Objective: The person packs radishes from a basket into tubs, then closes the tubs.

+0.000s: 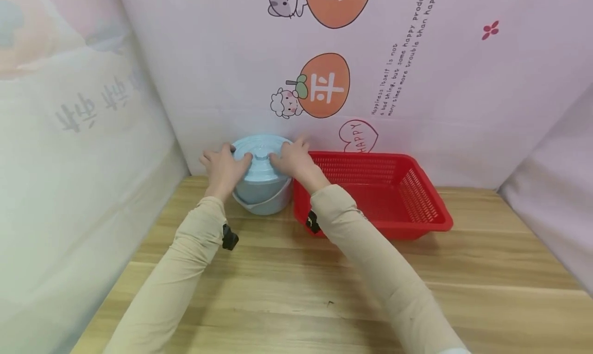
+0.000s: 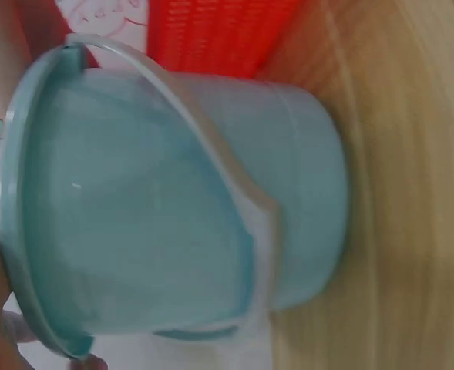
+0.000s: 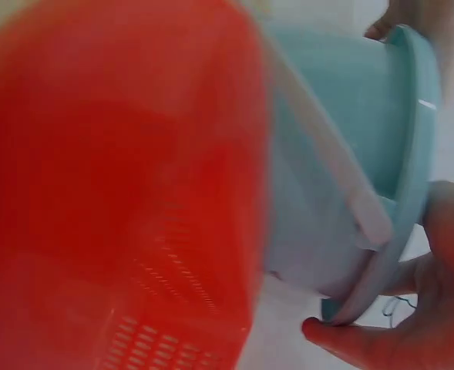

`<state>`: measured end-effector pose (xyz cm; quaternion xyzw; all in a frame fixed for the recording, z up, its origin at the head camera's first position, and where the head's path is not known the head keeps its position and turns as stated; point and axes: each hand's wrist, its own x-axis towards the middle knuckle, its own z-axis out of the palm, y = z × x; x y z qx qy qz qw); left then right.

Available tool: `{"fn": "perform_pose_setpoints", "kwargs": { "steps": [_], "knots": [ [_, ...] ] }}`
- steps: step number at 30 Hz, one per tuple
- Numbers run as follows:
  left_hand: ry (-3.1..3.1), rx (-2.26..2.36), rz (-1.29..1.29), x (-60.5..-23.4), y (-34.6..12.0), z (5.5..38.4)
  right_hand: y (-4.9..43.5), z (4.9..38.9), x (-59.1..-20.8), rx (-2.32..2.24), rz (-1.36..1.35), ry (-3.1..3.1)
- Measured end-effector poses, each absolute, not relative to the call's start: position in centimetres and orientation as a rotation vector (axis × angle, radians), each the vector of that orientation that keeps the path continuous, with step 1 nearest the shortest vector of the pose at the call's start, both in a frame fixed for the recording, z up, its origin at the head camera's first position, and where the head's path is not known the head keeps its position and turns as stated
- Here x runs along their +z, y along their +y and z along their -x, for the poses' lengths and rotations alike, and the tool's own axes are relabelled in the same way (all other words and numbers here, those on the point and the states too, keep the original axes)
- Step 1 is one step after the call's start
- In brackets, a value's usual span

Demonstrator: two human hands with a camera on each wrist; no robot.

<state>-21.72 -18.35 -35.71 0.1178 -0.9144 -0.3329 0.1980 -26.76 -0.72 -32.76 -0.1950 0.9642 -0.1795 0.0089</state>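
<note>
A light blue bucket (image 1: 260, 192) with a lid (image 1: 259, 175) stands upright at the back left of the table. Its pale carrying handle (image 2: 211, 142) hangs down across the front in the left wrist view. My left hand (image 1: 223, 169) grips the lid's left edge, thumb on top and fingertips reaching round the rim. On the opposite side my right hand (image 1: 296, 161) grips the lid's right edge, fingers bent around the rim in the right wrist view. The lid sits on the bucket, and no gap shows beneath it.
A red perforated basket (image 1: 377, 225) stands close against the bucket's right side, under my right forearm. Printed cloth (image 1: 417, 133) forms a wall behind, with more cloth on both sides. The wood-grain table (image 1: 278, 292) extends toward me.
</note>
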Motion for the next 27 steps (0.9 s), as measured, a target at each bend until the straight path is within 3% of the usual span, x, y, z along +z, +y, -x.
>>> {"fn": "perform_pose_setpoints", "kwargs": {
  "steps": [10,19,27],
  "knots": [
    [-2.561,-1.125,-0.373,-38.1,-19.2,24.5,-1.3,28.4,-36.1,-0.699,0.596,3.084],
    [-2.570,-0.890,-0.301,-38.7,-21.3,26.7,0.4,29.1,-36.0,-0.603,0.693,3.083],
    [-2.468,-0.516,-0.070,-36.8,-22.7,22.5,5.1,26.4,-35.5,-0.732,0.784,3.086]
  ]
}}
